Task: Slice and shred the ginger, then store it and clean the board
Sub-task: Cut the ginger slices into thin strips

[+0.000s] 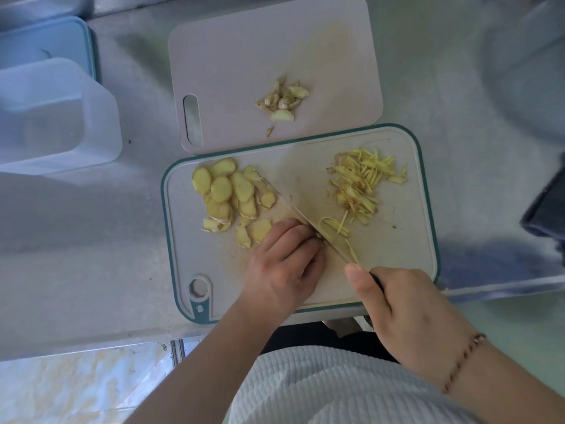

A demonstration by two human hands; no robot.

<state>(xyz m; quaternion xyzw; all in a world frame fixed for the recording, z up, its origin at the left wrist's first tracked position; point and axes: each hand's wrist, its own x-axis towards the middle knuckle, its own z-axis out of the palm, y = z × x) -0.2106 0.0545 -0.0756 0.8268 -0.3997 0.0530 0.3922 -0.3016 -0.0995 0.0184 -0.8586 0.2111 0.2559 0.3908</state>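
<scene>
A grey cutting board with a teal rim [406, 252] lies near the counter's front edge. Yellow ginger slices [227, 194] are piled on its left part, and a heap of ginger shreds [360, 179] lies at its upper right. My right hand [406, 307] grips the handle of a knife [308, 223] whose blade runs diagonally across the board. My left hand [286, 264] has curled fingers pressing down on ginger right against the blade; that ginger is mostly hidden under the fingers. A few fresh shreds [334, 229] lie just right of the blade.
A second pale board [232, 56] sits behind, carrying ginger peel scraps [282, 99]. A clear plastic container [52, 117] and a blue lid [46, 41] stand at the far left. The steel counter's edge [91, 341] runs below the board. A dark object [547, 206] is at the right.
</scene>
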